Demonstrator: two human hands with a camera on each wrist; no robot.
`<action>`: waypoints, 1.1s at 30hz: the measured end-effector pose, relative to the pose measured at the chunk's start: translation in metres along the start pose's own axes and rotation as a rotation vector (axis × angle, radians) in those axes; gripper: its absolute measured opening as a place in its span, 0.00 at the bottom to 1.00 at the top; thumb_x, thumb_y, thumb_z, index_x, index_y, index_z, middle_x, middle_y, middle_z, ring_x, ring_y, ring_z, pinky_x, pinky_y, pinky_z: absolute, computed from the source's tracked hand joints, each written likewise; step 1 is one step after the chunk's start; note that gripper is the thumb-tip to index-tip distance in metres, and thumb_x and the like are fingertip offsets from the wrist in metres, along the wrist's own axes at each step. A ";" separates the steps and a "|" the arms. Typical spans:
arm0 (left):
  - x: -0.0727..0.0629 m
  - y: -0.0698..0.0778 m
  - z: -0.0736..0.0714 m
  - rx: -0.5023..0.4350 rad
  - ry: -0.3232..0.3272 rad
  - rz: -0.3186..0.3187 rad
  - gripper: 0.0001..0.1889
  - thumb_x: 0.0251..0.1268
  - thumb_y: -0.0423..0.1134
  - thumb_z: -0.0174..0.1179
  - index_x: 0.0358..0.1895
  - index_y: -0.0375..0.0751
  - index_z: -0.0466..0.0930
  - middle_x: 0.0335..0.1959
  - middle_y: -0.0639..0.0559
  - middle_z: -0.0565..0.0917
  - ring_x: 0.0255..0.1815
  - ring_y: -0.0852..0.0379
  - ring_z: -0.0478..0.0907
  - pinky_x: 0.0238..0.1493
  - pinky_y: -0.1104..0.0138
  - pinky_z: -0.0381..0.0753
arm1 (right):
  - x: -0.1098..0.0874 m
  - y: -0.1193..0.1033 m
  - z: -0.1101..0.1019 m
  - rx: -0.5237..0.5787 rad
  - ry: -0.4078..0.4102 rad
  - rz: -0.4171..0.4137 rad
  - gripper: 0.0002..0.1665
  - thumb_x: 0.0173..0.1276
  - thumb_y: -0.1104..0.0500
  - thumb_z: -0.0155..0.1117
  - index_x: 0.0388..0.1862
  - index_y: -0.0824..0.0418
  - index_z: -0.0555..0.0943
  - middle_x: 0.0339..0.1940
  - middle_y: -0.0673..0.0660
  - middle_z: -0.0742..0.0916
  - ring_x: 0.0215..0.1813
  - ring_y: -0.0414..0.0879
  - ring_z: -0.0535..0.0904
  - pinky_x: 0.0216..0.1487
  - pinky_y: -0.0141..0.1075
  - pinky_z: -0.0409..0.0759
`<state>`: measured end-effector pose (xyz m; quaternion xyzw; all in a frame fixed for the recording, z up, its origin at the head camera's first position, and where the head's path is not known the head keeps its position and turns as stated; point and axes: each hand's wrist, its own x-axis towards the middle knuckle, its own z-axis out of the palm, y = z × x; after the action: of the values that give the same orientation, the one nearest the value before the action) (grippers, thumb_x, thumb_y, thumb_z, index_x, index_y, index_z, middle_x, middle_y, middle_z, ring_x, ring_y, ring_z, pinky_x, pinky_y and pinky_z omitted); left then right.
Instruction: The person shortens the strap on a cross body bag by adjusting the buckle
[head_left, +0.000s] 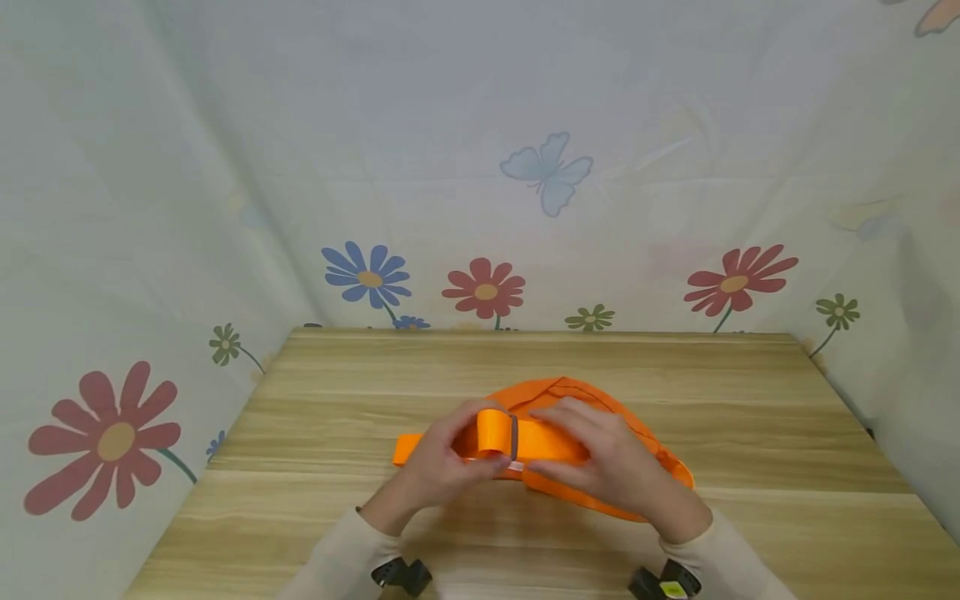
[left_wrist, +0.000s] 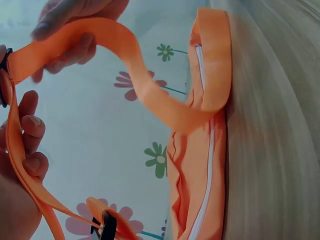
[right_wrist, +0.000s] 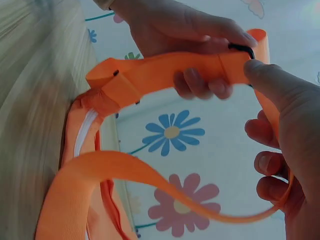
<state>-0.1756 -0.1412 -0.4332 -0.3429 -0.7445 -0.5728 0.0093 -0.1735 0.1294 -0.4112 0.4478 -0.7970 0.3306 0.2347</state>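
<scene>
An orange zippered waist bag [head_left: 592,396] lies on the table, its white zipper [left_wrist: 210,155] facing the left wrist camera. Its wide orange strap [head_left: 551,442] is lifted between both hands. My left hand [head_left: 448,462] grips the strap beside a dark slider buckle [head_left: 514,437], where the webbing makes a loop. On the other side, my right hand [head_left: 611,450] holds the strap between thumb and fingers. Seen from the right wrist, the right thumb presses right at the slider. A second black buckle [left_wrist: 106,227] hangs on the strap low in the left wrist view.
The wooden-grain table [head_left: 360,375] extends around the bag on all sides. Behind and beside it hangs a pale curtain [head_left: 420,167] printed with flowers and a butterfly. A strap end [head_left: 407,447] sticks out left of the left hand.
</scene>
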 end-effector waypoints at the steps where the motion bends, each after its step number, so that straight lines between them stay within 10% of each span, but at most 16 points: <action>1: -0.001 0.000 -0.002 0.014 0.018 -0.003 0.24 0.70 0.34 0.72 0.66 0.45 0.77 0.53 0.42 0.83 0.49 0.56 0.83 0.54 0.65 0.90 | -0.001 0.001 -0.002 0.001 0.002 0.012 0.30 0.66 0.49 0.83 0.63 0.57 0.84 0.55 0.53 0.90 0.50 0.44 0.86 0.50 0.31 0.88; 10: -0.003 -0.002 -0.012 0.045 0.061 0.041 0.24 0.68 0.31 0.70 0.64 0.41 0.75 0.50 0.41 0.82 0.49 0.56 0.82 0.54 0.65 0.89 | -0.007 0.013 -0.008 -0.034 0.060 -0.055 0.29 0.77 0.37 0.66 0.59 0.59 0.86 0.49 0.51 0.89 0.40 0.41 0.81 0.44 0.26 0.83; 19: -0.002 -0.005 -0.013 0.024 0.035 0.080 0.31 0.70 0.49 0.73 0.64 0.34 0.71 0.51 0.35 0.86 0.49 0.57 0.85 0.57 0.67 0.89 | -0.005 0.011 0.000 0.003 0.090 -0.070 0.26 0.78 0.39 0.66 0.56 0.60 0.86 0.47 0.51 0.90 0.41 0.41 0.82 0.43 0.26 0.83; 33: -0.008 0.000 -0.024 0.123 -0.015 -0.025 0.29 0.65 0.28 0.75 0.69 0.35 0.77 0.62 0.39 0.86 0.57 0.52 0.86 0.63 0.69 0.86 | -0.002 0.007 0.006 0.050 0.094 -0.087 0.23 0.78 0.42 0.68 0.56 0.60 0.86 0.46 0.51 0.90 0.40 0.40 0.81 0.43 0.25 0.83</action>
<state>-0.1787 -0.1653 -0.4285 -0.3368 -0.7825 -0.5234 0.0176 -0.1796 0.1284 -0.4189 0.4719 -0.7561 0.3607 0.2747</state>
